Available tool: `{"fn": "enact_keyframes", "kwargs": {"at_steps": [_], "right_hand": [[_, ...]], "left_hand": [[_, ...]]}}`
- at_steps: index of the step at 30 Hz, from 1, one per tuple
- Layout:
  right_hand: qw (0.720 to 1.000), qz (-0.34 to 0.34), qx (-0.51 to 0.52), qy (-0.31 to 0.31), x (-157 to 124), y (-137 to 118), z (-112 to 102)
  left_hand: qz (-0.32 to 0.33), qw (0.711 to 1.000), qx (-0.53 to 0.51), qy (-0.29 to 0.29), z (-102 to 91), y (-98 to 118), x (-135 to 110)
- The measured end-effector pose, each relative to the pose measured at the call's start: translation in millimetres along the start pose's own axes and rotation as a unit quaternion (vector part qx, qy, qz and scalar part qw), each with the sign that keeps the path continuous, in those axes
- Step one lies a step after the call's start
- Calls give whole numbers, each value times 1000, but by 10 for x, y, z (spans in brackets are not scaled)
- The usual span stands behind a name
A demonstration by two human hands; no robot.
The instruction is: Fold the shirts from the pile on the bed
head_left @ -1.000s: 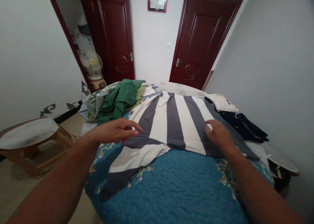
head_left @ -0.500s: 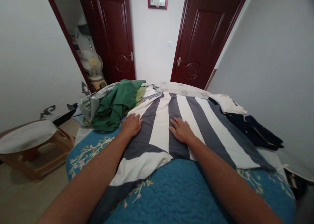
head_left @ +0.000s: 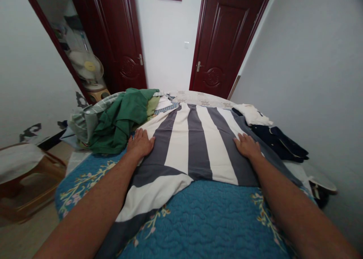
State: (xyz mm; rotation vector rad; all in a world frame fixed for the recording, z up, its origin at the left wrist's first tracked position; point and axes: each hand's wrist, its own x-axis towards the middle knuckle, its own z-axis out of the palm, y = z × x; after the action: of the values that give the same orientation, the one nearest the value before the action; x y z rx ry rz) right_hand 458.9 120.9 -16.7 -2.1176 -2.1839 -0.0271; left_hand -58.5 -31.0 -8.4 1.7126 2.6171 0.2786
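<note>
A grey-and-white striped shirt (head_left: 178,147) lies spread over a blue quilted cover (head_left: 215,213) with embroidered flowers. One sleeve reaches toward me at the lower left, partly behind my left forearm. Flat on the shirt's left edge rests my left hand (head_left: 140,142), its fingers spread and the thumb pointing inward. My right hand (head_left: 247,145) presses on the right part of the shirt, fingers apart and palm down. Neither hand grasps anything.
A heap of clothes with a green garment (head_left: 121,119) is at the left. White (head_left: 253,115) and navy (head_left: 279,141) folded clothes lie at the right. A stool (head_left: 25,176) stands at the left, with a fan (head_left: 86,66) behind the doorway.
My right hand has slid from the shirt's middle to its right side, and the cloth there lies flatter. My left hand stays near the left edge. The view has shifted slightly right.
</note>
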Motion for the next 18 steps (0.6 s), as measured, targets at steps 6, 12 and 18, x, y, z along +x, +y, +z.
{"fn": "enact_keyframes", "kwargs": {"at_steps": [6, 12, 18], "right_hand": [[999, 7, -5, 41, -57, 43, 38], [998, -11, -19, 66, -76, 35, 23], [994, -46, -48, 88, -58, 44, 68]], "left_hand": [[22, 999, -7, 25, -44, 7, -101], [106, 981, -67, 147, -259, 66, -31], [95, 983, -121, 100, -620, 344, 744]]}}
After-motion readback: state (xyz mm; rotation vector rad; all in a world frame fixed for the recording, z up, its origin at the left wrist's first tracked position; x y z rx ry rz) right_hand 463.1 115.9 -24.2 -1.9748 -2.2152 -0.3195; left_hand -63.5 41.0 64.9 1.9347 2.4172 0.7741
